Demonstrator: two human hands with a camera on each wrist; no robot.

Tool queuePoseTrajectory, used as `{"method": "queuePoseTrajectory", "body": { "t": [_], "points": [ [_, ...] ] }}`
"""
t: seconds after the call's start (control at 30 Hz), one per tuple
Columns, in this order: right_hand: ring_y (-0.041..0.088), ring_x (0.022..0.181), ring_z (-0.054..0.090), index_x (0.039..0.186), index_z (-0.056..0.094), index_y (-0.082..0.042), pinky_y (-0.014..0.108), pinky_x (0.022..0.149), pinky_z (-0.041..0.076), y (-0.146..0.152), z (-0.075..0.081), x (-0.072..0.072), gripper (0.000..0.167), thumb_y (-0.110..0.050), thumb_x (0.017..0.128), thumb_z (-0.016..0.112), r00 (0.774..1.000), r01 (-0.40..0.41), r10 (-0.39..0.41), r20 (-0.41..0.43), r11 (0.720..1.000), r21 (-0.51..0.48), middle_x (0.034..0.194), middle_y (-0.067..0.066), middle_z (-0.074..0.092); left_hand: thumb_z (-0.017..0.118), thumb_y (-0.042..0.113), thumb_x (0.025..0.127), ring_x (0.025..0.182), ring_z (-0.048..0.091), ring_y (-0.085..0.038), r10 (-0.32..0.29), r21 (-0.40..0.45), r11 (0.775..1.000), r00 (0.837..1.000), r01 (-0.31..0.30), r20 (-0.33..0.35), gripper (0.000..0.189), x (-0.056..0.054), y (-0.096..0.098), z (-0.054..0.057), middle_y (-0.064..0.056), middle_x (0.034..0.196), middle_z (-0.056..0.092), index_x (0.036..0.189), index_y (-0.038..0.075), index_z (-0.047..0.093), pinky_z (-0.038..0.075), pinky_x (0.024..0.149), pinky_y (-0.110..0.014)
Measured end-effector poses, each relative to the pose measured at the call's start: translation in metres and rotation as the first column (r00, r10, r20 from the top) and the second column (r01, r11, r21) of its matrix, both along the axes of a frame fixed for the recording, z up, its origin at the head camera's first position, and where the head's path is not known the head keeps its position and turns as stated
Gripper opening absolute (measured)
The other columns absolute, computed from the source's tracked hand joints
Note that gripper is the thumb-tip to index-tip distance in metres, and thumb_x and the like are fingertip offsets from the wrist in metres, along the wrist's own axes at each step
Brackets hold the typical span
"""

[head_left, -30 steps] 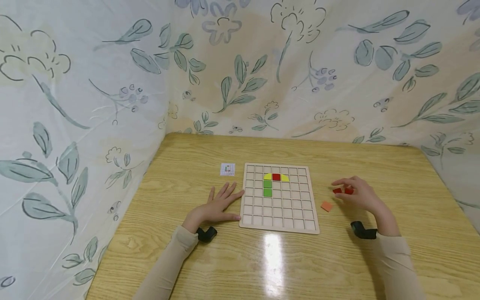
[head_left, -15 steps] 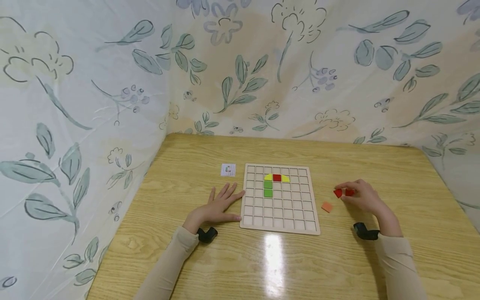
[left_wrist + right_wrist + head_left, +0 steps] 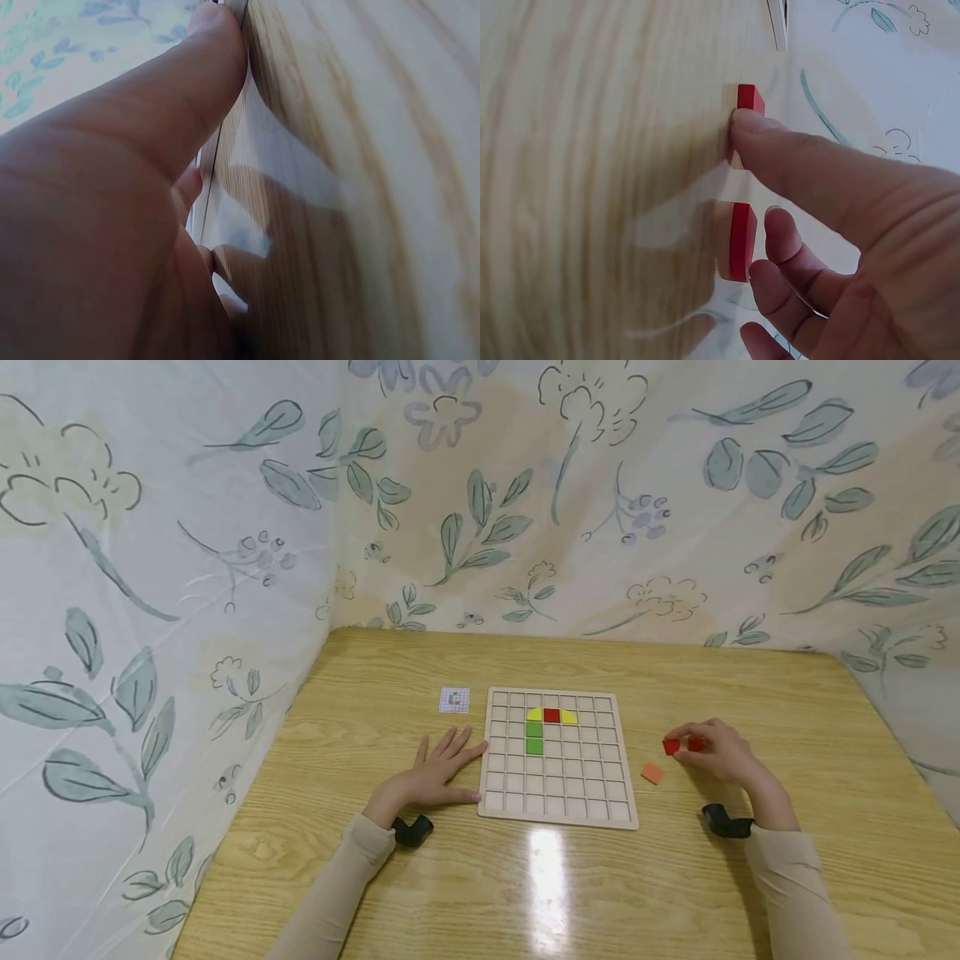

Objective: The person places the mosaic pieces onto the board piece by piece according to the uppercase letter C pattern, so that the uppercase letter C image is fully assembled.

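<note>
My left hand (image 3: 438, 774) lies with fingers spread beside the wooden grid board (image 3: 558, 820), thumb and a fingertip right at its left edge. In the left wrist view the thumb (image 3: 202, 82) reaches along the board's side. To the right of the board, my right hand (image 3: 720, 752) pinches a small red tile (image 3: 671, 747) between thumb and index finger, low at the tabletop. A second red piece (image 3: 741, 241) stands under the other fingers, partly hidden in the head view. Near the thumb lies an orange tile (image 3: 652, 773).
On the board sit a red square (image 3: 552, 716), two yellow corner pieces (image 3: 569, 717) and two green squares (image 3: 534, 746). A small printed grid card (image 3: 454, 700) lies at its upper left. Flowered cloth (image 3: 465, 493) hangs behind the wooden table (image 3: 420, 902).
The pinched red tile has turned between the right thumb and index finger, staying in nearly the same spot. My left hand and the pieces on the board are unchanged.
</note>
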State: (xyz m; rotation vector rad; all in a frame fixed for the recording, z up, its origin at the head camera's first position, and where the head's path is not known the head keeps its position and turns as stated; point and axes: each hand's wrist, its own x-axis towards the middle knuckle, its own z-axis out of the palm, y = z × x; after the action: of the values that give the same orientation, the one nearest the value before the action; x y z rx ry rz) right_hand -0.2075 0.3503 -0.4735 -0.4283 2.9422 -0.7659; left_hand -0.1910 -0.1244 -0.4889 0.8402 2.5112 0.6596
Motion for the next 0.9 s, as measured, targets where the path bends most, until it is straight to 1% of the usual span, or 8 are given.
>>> {"method": "queuePoseTrajectory", "body": {
  "t": [0.17,0.33,0.5,0.63,0.77,0.9],
  "points": [
    [0.024,0.079,0.043,0.104,0.065,-0.007,0.031,0.061,0.028,-0.0011,-0.0012,-0.0005,0.027,-0.020,0.082,0.071,1.000,-0.004,0.004,-0.002,1.000,-0.013,0.089,0.013,0.053,0.055,0.053,0.087,0.142,-0.016,-0.025,0.004,0.007,1.000,1.000,-0.004,-0.003,0.080,0.0001,-0.0001,-0.0003,-0.004,0.156,-0.009,0.150,0.030,0.011,-0.020,0.105,-0.058],
    [0.024,0.078,0.042,0.103,0.065,-0.009,0.032,0.061,0.026,-0.0031,-0.0024,-0.0006,0.027,-0.024,0.082,0.071,1.000,0.009,-0.009,0.007,1.000,0.005,0.089,0.013,0.051,0.053,0.055,0.087,0.141,-0.017,-0.024,0.004,-0.012,1.000,1.000,-0.004,-0.011,0.080,-0.0009,-0.0006,-0.0021,-0.003,0.156,-0.010,0.150,0.032,0.009,-0.020,0.105,-0.057],
    [0.025,0.078,0.042,0.107,0.065,-0.009,0.033,0.061,0.025,-0.0046,-0.0028,-0.0010,0.031,-0.026,0.082,0.071,1.000,0.013,-0.013,0.017,1.000,0.018,0.090,0.013,0.051,0.053,0.056,0.087,0.141,-0.018,-0.023,0.002,-0.013,1.000,1.000,-0.002,-0.003,0.081,-0.0013,-0.0006,-0.0022,-0.003,0.156,-0.010,0.150,0.032,0.008,-0.021,0.105,-0.056],
    [0.023,0.077,0.042,0.112,0.065,-0.009,0.032,0.061,0.025,-0.0059,-0.0020,-0.0010,0.033,-0.024,0.083,0.071,1.000,-0.001,0.001,0.014,1.000,0.022,0.090,0.012,0.051,0.053,0.056,0.087,0.141,-0.018,-0.023,0.002,-0.011,1.000,1.000,-0.002,-0.002,0.081,-0.0017,-0.0004,-0.0025,-0.002,0.156,-0.011,0.150,0.032,0.008,-0.021,0.105,-0.056],
    [0.022,0.075,0.040,0.110,0.066,-0.010,0.031,0.060,0.024,-0.0066,-0.0015,-0.0012,0.030,-0.020,0.082,0.071,1.000,-0.010,0.010,0.005,1.000,0.021,0.088,0.011,0.050,0.052,0.056,0.087,0.141,-0.018,-0.023,0.003,-0.014,1.000,1.000,-0.003,-0.002,0.081,-0.0020,-0.0006,-0.0034,-0.003,0.156,-0.010,0.150,0.032,0.008,-0.021,0.105,-0.056],
    [0.022,0.075,0.040,0.108,0.067,-0.010,0.031,0.060,0.024,-0.0069,-0.0016,-0.0014,0.029,-0.019,0.081,0.071,1.000,-0.008,0.008,0.006,1.000,0.023,0.088,0.011,0.050,0.053,0.056,0.087,0.141,-0.018,-0.023,0.005,-0.012,1.000,1.000,-0.005,0.002,0.081,-0.0018,-0.0005,-0.0026,-0.003,0.156,-0.010,0.150,0.032,0.008,-0.021,0.105,-0.056]
  ]
}}
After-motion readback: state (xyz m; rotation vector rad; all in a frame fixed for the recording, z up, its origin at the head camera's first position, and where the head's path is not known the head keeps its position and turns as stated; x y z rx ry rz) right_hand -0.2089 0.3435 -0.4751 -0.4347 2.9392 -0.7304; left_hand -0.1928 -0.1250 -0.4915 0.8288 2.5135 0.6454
